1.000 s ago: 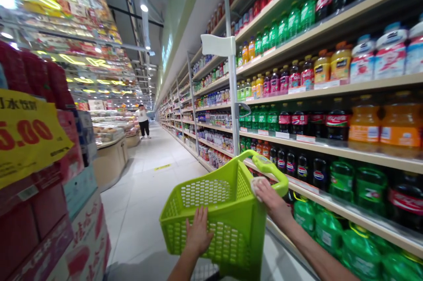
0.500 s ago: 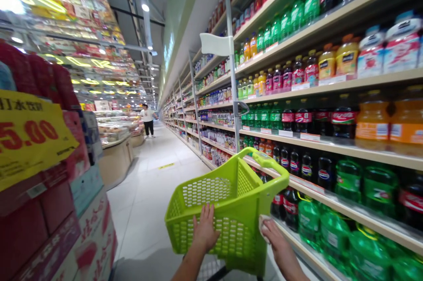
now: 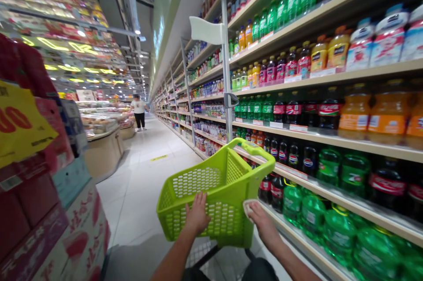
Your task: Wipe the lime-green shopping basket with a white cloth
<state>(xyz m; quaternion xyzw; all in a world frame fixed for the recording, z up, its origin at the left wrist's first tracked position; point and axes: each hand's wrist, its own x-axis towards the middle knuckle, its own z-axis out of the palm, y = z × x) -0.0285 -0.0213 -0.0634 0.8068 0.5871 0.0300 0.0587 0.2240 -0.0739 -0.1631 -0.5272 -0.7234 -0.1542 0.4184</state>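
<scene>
A supermarket aisle seen from head height, looking down at two bare forearms. A lime-green plastic basket (image 3: 228, 228) sits low in the middle of the view, on a wire cart frame (image 3: 204, 255) that is mostly hidden beneath it. The left hand (image 3: 197, 217) lies flat on the basket's near wall, fingers apart and gripping nothing. The right hand (image 3: 263, 224) rests on a white cloth (image 3: 248, 205) at the basket's near right corner; the cloth covers the fingertips, so it is unclear whether they curl around it. The two hands are apart, with the basket wall between them.

Inside the basket only its own perforated walls show (the bottom is hidden behind the near wall). Its handle (image 3: 261, 154) points toward the shelves (image 3: 330, 140) on the right, which hold rows of soft-drink bottles (image 3: 309, 162), blurred at the edge. At the left a yellow price sign (image 3: 20, 127) is cut off. Far down the tiled floor (image 3: 148, 175) stands a person (image 3: 139, 114) beside a food counter (image 3: 104, 151).
</scene>
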